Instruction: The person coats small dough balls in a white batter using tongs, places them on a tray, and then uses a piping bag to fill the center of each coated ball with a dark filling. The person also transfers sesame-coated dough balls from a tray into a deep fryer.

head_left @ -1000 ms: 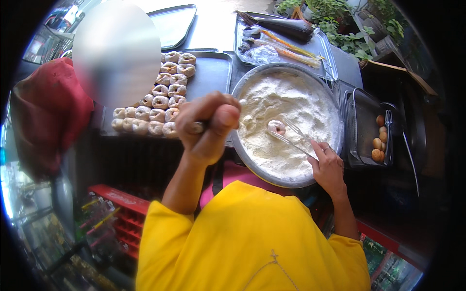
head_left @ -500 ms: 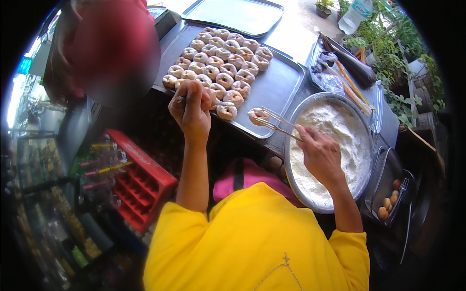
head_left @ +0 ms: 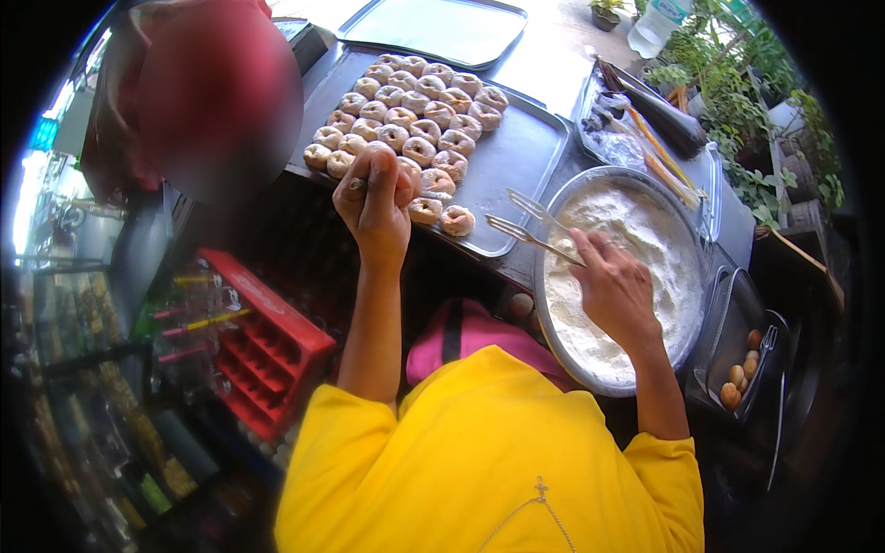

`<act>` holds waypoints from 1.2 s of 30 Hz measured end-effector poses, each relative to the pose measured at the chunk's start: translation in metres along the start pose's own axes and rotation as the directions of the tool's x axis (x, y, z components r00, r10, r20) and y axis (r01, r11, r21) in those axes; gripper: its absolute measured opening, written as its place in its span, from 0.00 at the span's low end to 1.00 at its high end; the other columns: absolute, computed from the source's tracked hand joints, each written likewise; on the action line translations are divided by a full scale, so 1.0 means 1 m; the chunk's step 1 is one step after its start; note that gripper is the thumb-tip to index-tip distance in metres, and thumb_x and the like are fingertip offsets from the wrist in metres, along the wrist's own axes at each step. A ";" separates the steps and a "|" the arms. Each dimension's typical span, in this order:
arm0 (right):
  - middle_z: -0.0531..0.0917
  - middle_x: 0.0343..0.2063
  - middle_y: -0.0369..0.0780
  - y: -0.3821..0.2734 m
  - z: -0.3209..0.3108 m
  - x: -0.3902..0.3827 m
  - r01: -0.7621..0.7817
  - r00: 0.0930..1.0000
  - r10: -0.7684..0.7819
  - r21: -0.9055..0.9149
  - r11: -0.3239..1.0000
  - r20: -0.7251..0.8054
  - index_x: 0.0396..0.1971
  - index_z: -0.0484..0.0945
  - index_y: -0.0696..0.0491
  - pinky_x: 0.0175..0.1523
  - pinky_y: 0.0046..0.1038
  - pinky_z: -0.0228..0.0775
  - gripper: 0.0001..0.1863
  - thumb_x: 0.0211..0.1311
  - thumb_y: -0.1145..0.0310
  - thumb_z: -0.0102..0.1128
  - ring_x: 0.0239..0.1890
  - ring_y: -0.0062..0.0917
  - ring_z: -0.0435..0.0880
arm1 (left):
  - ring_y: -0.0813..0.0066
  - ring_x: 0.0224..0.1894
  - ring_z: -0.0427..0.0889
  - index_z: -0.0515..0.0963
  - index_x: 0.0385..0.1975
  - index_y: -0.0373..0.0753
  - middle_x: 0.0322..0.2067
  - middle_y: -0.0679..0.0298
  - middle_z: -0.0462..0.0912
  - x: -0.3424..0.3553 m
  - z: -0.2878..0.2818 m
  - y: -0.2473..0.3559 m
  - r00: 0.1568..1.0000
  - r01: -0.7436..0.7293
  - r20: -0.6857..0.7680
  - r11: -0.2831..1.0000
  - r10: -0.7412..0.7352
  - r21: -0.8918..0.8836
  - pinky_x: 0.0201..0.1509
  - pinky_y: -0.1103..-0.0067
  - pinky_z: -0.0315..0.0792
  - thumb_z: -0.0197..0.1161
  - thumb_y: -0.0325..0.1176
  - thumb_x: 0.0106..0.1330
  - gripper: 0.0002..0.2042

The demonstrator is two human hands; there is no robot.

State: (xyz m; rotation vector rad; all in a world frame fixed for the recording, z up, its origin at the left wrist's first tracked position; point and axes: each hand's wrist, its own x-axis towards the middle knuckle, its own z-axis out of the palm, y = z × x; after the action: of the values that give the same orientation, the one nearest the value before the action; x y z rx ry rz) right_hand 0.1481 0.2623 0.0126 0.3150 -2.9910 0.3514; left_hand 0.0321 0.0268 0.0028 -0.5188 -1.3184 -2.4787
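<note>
Rows of powdered ring doughnuts (head_left: 419, 149) cover much of a grey metal tray (head_left: 521, 170). My left hand (head_left: 375, 198) is closed above its front edge, round a thin metal utensil partly hidden by my fingers. My right hand (head_left: 613, 286) grips metal tongs (head_left: 518, 229) over the left rim of a large steel bowl (head_left: 691, 221) of white powder (head_left: 618, 332). The tongs are spread with nothing between their tips, just right of a doughnut (head_left: 457, 220) at the tray's front.
An empty tray (head_left: 433, 28) lies behind. A tray of bags (head_left: 618, 147) and potted plants (head_left: 774, 157) are at back right, a basket with round brown pieces (head_left: 733, 382) right, a red crate (head_left: 267, 341) lower left. A person in red (head_left: 111, 129) is at upper left.
My right hand has carried the tongs leftward from the powder to the tray. The doughnut they held now sits at the front row's end. The view has shifted.
</note>
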 end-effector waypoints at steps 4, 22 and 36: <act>0.76 0.39 0.45 0.027 -0.032 -0.086 -0.264 0.964 0.262 -0.084 0.961 -0.042 0.47 0.70 0.59 0.40 0.32 0.68 0.23 0.47 0.72 0.59 0.36 0.36 0.77 | 0.85 0.12 0.53 0.62 0.14 0.39 0.11 0.71 0.57 -0.003 0.018 -0.009 0.999 -0.002 0.050 0.998 0.006 -0.070 0.16 0.84 0.48 0.51 0.33 0.64 0.15; 0.76 0.39 0.46 0.162 -0.082 -0.340 -0.972 0.115 0.941 -0.230 0.040 -0.320 0.43 0.72 0.58 0.46 0.35 0.69 0.16 0.53 0.71 0.51 0.41 0.40 0.76 | 0.84 0.15 0.53 0.56 0.13 0.41 0.14 0.71 0.52 -0.060 0.103 -0.006 0.994 -0.112 0.027 0.963 0.109 0.245 0.16 0.86 0.49 0.46 0.36 0.67 0.19; 0.78 0.37 0.47 0.205 -0.093 -0.334 -0.952 0.292 0.922 -0.167 0.256 -0.255 0.39 0.76 0.56 0.46 0.36 0.69 0.14 0.51 0.69 0.52 0.41 0.40 0.77 | 0.85 0.12 0.45 0.56 0.14 0.42 0.11 0.72 0.49 -0.086 0.114 0.035 0.970 -0.198 0.146 0.980 0.195 0.007 0.16 0.85 0.44 0.46 0.36 0.67 0.17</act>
State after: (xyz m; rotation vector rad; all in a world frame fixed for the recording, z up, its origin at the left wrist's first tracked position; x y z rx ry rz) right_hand 0.4359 0.5436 0.0128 -1.5797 -2.6144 -0.0377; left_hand 0.1440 0.1105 0.0500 -0.7966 -1.2757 -2.2997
